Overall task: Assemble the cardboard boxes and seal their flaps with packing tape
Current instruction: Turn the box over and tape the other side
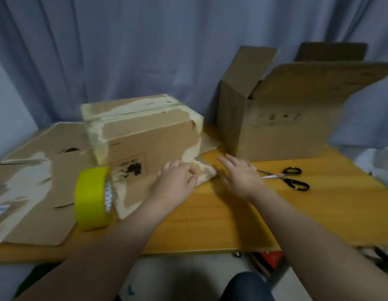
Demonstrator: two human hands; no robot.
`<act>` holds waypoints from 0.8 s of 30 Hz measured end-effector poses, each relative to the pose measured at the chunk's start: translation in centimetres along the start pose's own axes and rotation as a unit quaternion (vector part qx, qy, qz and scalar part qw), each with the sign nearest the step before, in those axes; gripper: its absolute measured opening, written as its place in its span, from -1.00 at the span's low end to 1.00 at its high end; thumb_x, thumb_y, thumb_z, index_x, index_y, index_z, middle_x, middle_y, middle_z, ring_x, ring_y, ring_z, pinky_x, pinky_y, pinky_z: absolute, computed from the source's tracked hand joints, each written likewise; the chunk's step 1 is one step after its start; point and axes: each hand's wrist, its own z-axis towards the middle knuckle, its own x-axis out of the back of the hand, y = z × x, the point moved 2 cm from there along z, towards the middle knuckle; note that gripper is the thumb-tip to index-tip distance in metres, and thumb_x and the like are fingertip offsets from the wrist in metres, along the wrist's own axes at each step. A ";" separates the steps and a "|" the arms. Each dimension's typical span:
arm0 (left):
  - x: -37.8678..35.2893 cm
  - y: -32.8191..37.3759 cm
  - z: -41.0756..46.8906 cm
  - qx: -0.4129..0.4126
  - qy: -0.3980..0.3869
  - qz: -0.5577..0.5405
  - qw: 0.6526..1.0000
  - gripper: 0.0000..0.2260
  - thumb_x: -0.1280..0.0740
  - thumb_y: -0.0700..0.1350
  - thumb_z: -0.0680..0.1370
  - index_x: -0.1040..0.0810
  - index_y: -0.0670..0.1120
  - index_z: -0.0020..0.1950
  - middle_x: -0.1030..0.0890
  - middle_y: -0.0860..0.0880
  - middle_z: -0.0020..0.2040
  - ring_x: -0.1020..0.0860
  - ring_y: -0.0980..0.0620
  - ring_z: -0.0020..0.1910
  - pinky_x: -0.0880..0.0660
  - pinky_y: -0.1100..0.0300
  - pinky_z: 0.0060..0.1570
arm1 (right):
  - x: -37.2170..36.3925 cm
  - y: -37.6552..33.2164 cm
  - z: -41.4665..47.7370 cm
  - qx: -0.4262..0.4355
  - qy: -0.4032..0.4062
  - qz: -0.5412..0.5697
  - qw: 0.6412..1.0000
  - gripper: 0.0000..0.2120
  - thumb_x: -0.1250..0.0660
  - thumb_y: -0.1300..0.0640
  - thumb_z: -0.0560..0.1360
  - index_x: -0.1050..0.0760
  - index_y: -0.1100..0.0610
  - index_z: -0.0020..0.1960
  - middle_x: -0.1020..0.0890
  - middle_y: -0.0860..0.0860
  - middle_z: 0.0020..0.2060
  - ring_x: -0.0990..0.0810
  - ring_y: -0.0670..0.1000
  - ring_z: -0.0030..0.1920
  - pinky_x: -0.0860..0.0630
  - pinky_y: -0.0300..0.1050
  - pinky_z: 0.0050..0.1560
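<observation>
Left hand (178,178) bears on the taped box (145,131) flap (135,192), probably to hold it flat — pressing or pinching, cannot tell. Right hand (241,175) released, fingers straight, holding nothing — scissors (285,178) just beside.

We can read no word or number anywhere. The taped box (145,135) carries a framed black print on its near side, too blurred to make out. The flat cardboard (58,146) shows a dark smudge of print, and the open box (275,135) a row of small dark marks, all unreadable to us.
</observation>
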 end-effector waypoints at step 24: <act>-5.1 3.9 -0.8 -0.064 -0.022 -0.089 0.994 -0.85 -0.24 -0.05 0.60 -0.56 0.01 0.10 -0.49 0.03 0.20 -0.36 0.03 0.24 -0.26 0.18 0.22 | -0.7 6.3 -3.8 -0.163 -0.153 -0.050 0.973 -0.51 -0.23 -0.11 0.56 -0.20 0.06 0.39 -0.48 0.13 0.19 -0.45 0.18 0.22 -0.25 0.10 0.23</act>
